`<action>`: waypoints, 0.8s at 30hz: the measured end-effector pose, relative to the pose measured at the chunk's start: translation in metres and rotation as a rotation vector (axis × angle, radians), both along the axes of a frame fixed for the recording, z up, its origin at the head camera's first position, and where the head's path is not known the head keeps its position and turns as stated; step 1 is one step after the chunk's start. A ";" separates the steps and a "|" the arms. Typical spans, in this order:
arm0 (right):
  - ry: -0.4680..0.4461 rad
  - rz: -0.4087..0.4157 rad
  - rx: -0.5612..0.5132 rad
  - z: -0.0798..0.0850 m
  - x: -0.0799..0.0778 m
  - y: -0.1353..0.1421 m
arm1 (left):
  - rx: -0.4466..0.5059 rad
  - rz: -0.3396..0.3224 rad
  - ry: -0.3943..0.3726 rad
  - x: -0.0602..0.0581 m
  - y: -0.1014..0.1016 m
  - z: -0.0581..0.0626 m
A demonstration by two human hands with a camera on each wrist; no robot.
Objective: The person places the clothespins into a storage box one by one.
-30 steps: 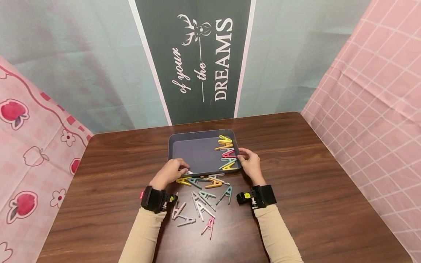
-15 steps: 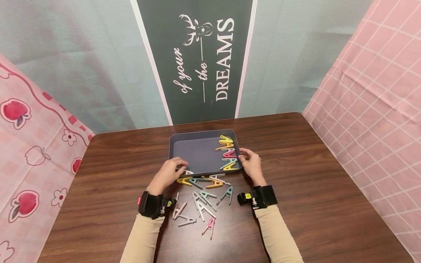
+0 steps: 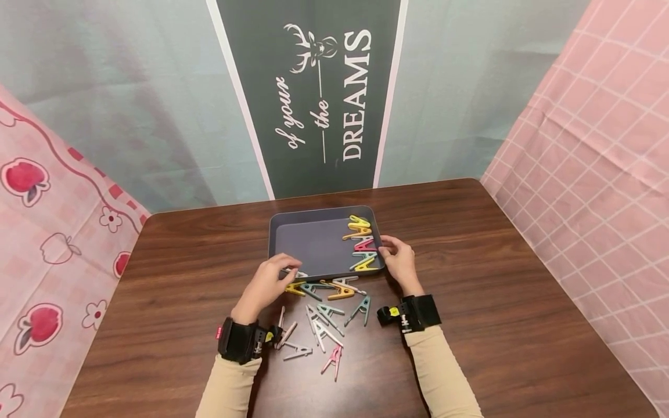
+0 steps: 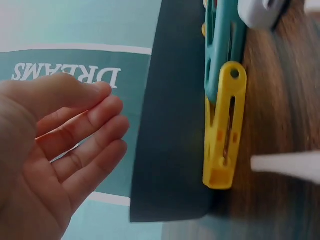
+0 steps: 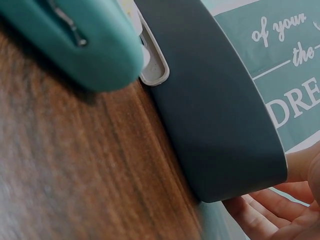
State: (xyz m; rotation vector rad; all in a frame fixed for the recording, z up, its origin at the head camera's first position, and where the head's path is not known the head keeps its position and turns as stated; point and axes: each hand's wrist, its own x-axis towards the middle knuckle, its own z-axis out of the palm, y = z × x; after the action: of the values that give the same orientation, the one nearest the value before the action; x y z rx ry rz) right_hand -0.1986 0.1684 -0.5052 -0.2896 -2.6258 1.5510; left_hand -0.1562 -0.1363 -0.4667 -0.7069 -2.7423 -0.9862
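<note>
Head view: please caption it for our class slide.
Left hand at near left corner of dark tray, right hand at its right edge, coloured clips inside, more clips on the table.

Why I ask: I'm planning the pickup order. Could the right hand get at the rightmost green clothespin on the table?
Probably yes: only bare table shows between the right hand, beside the tray, and the green clothespin, which nothing covers.

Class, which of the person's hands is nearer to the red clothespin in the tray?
Right. The right hand is at the right wall of the tray, beside the red clothespin; the left hand is across the tray, at its near-left corner.
</note>
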 end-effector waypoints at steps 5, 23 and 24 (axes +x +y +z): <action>-0.002 -0.004 -0.007 0.001 0.001 0.000 | 0.018 -0.040 0.018 0.008 0.006 0.005; 0.016 -0.013 -0.001 -0.001 0.000 -0.001 | -0.169 -0.117 -0.032 0.023 0.012 0.022; 0.019 -0.011 0.002 0.000 -0.001 -0.002 | -0.193 -0.121 -0.035 0.023 0.012 0.022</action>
State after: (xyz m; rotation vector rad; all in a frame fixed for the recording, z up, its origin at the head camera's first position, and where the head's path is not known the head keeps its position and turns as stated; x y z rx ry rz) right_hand -0.1991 0.1668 -0.5055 -0.2876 -2.6069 1.5396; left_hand -0.1336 -0.1240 -0.4448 -0.9034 -2.8821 -0.7681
